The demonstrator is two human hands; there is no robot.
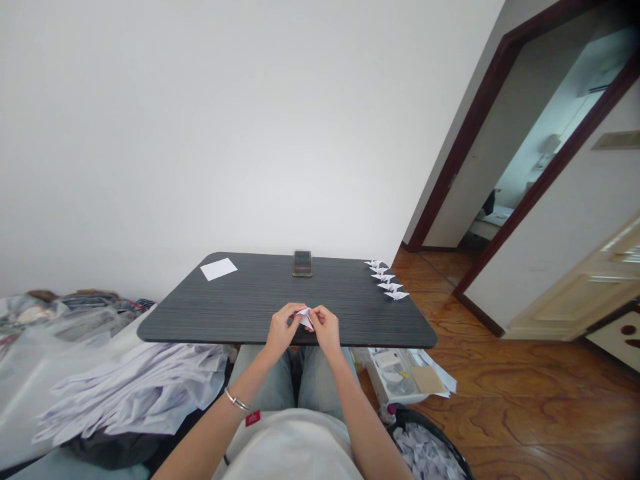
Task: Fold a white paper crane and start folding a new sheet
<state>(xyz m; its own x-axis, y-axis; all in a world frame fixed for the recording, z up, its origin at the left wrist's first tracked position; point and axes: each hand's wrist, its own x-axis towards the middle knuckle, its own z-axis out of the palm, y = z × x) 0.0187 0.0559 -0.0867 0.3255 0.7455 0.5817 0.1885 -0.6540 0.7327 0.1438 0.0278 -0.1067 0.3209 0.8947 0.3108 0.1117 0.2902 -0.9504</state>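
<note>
A small piece of folded white paper (pixel 305 319) is held between both hands just above the near edge of the dark table (pixel 250 313). My left hand (pixel 283 325) pinches its left side with thumb and forefinger. On the other side, my right hand (pixel 324 325) is closed on the paper too, fingertips close to those of the left. Fingers cover part of the folds, so their exact shape is hard to make out. Along the table's right edge stands a row of several folded paper cranes (pixel 386 278).
A stack of white paper (pixel 219 269) lies at the table's back left, and a phone (pixel 303 263) stands at the back middle. Below right are a white box (pixel 395 377) and a black bin (pixel 430 443) of paper pieces. Piled cloth (pixel 140 387) lies at left.
</note>
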